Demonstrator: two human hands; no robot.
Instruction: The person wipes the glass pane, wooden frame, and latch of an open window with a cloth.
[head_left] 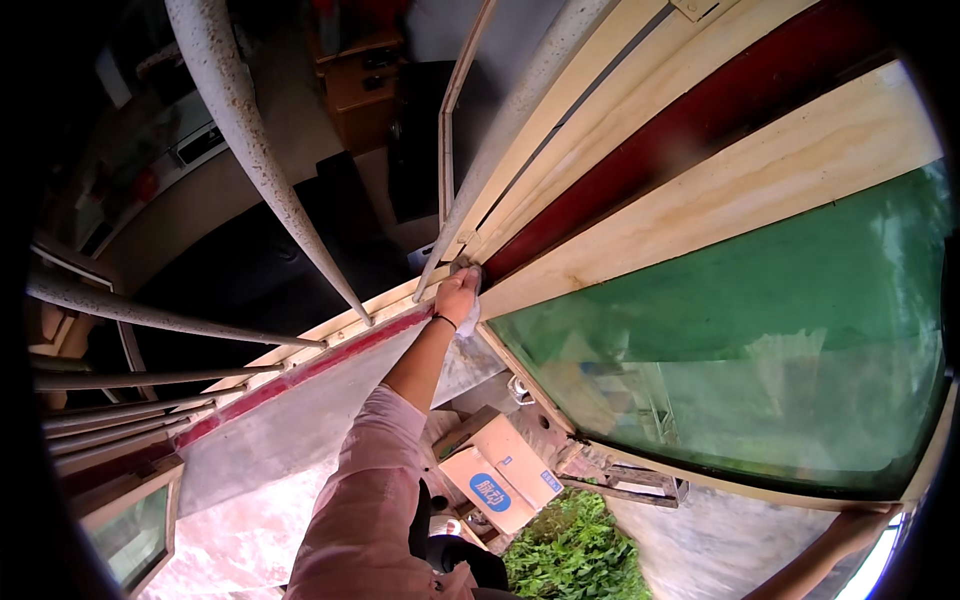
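From my remote station I read the left hand as closed around a pale, bunched cloth. The grip is narrow, and part of the cloth hangs below the palm. I locate the hand and cloth at the corner where the cream window frame, the dark red strip and the sill converge, just beside the lower end of a speckled metal bar. A dark band encircles the left wrist; a pink sleeve covers the arm.

I locate the right hand at the far lower corner of the green-glazed sash, in contact with its edge. I cannot tell how far its fingers are closed.

Markings: I see a cardboard box below the sash. One face carries a blue oval label with white lettering; a small blue mark and a blue rectangular print block sit nearer its edges. Leafy green plants grow beside the box.
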